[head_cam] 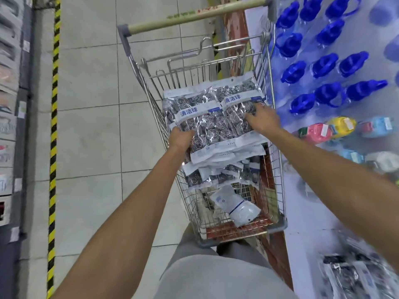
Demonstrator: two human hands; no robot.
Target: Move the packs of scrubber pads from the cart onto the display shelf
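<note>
A wire shopping cart [277, 169] stands ahead of me, filled with a stack of clear packs of steel scrubber pads with white-and-blue labels. Two packs lie side by side on top: the left top pack [205, 126] and the right top pack [237, 104]. My left hand [181, 139] grips the near left corner of the left top pack. My right hand [262, 120] rests on the right top pack with fingers spread and bent. More packs [216, 175] lie below. The white display shelf [313, 212] runs along the right, with blurred scrubber packs [354, 275] on its near end.
Blue-capped water bottles [323, 65] and colourful containers [332, 128] fill the shelf's far part. A white pouch [239, 208] lies in the cart's near end. A yellow-black striped line [53, 126] runs along the tiled floor; another shelf rack [10, 104] is at the left.
</note>
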